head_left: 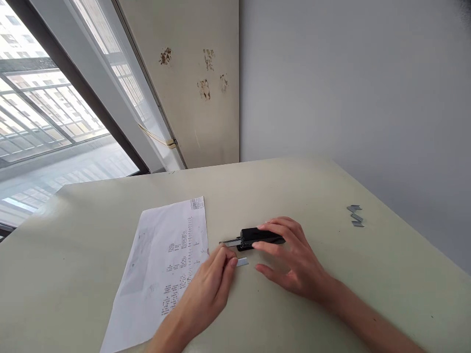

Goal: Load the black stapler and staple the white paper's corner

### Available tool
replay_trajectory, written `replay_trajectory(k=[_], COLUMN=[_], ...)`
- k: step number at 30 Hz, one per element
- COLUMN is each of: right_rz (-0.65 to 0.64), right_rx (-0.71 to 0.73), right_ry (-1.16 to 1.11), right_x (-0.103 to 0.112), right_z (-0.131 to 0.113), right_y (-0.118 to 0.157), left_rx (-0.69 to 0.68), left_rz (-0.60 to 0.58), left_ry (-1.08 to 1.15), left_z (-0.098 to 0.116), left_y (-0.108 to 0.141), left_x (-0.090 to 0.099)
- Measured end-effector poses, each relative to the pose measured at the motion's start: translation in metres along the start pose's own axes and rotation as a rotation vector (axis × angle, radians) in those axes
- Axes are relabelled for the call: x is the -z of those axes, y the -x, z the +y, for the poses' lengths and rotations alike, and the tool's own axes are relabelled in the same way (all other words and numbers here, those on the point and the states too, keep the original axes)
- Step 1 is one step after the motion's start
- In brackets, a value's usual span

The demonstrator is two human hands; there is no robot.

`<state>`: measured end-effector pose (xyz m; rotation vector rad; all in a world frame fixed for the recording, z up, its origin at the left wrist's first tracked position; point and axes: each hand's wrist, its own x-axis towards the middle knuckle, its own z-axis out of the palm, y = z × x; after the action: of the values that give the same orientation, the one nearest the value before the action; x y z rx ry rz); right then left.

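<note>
Pinching a staple strip [243, 262], left hand [206, 289]; loosely spread on the stapler [253, 235], right hand [296, 262]

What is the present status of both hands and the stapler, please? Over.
Left hand pinching staple strip. Right hand spread open at stapler. Stapler on table, metal rail projecting. Paper left of stapler, not between hands.

Window [61, 105] at upper left, grey wall [353, 88] at upper right.
Between them, a cream panel [206, 130] bears four brown patches [204, 90].
</note>
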<state>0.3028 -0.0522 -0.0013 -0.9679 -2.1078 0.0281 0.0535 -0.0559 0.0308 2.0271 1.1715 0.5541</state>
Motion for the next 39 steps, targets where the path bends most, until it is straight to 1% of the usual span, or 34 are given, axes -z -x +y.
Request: replay_trajectory(k=[4,7,10,14,16,18,22,24,29,32,35,39], right_rz=[-0.016,-0.012,-0.001,0.044,0.048,0.045,0.040,0.045,0.121,0.131,0.129,0.120], right_rx=[0.063,0.071,0.048,0.013,0.005,0.000,0.004,-0.015,-0.161,-0.280,-0.367,-0.401], right_ry=[-0.007,-0.018,-0.023,-0.042,-0.065,-0.087,-0.109,-0.112,-0.088,-0.097,-0.124,-0.138], right_x=[-0.002,-0.002,-0.002,-0.002,-0.002,-0.003,-0.004,-0.005,-0.008,-0.011,-0.013,-0.014], right_z=[-0.007,-0.006,-0.005,-0.004,-0.005,-0.006,-0.007,-0.007,-0.003,-0.001,0.001,0.003], right_y=[-0.002,-0.003,-0.002,-0.001,-0.001,-0.001,-0.001,0.000,0.004,0.007,0.008,0.009], left_rx=[-0.031,-0.060,-0.107,-0.240,-0.301,-0.329,-0.326,-0.313,-0.220,-0.191,-0.158,-0.152], left_rz=[-0.042,-0.031,0.023,0.135,0.183,0.208,0.214,0.235,0.353,0.395,0.395,0.354], left_ry=[0.005,-0.017,-0.088,-0.197,-0.220,-0.225,-0.225,-0.236,-0.346,-0.432,-0.475,-0.487], left_z=[0.004,0.003,-0.001,-0.008,-0.011,-0.012,-0.012,-0.014,-0.027,-0.034,-0.037,-0.035], left_y=[0.002,0.003,0.003,0.002,0.002,0.001,0.001,0.001,-0.003,-0.006,-0.007,-0.007], left_x=[-0.006,-0.007,-0.006,-0.006,-0.006,-0.007,-0.009,-0.008,0.000,0.005,0.009,0.009])
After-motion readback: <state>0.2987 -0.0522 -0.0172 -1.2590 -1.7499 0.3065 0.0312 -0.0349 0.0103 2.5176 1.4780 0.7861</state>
